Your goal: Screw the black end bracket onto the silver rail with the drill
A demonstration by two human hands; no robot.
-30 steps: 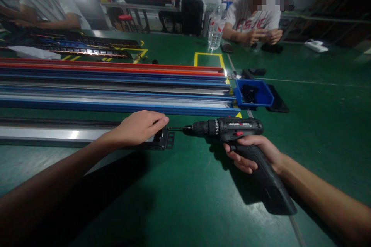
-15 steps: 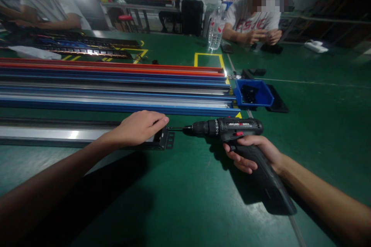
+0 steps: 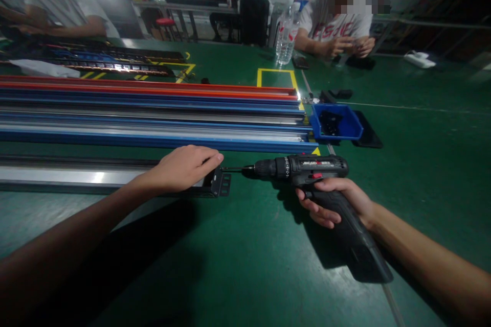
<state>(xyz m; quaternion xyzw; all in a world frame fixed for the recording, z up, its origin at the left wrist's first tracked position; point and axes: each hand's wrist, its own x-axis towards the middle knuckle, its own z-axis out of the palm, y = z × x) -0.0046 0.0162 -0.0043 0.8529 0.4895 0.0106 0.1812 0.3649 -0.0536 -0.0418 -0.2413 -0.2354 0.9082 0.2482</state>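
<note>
Pressing my left hand (image 3: 184,166) palm down on the near end of a long black and silver rail (image 3: 76,176), I pin it flat against the green tabletop (image 3: 245,265); the fingers lie loose and draped over the top, not curled around anything, which looks like a way to stop the rail sliding or twisting. My right hand (image 3: 337,207) is clenched around the grip of a black cordless drill (image 3: 307,168), turned on its side so that its body runs level with the tabletop and in line with the rail. The drill's thin bit (image 3: 232,169) points left at the black slotted bracket (image 3: 221,185) on the rail's end, just beyond my left fingertips; the tip is at or very near the bracket, though I cannot tell whether it sits in a screw. Beyond my hands, a stack of long blue, silver and red rails (image 3: 153,112) lies side by side, parallel to the one I hold. A small blue bin (image 3: 337,123) with dark parts inside sits at the stack's right end, near the drill, probably for easy reach. Farther off, a clear water bottle (image 3: 286,36) stands upright, and a co-worker's hands (image 3: 345,46) are busy across the tabletop.
</note>
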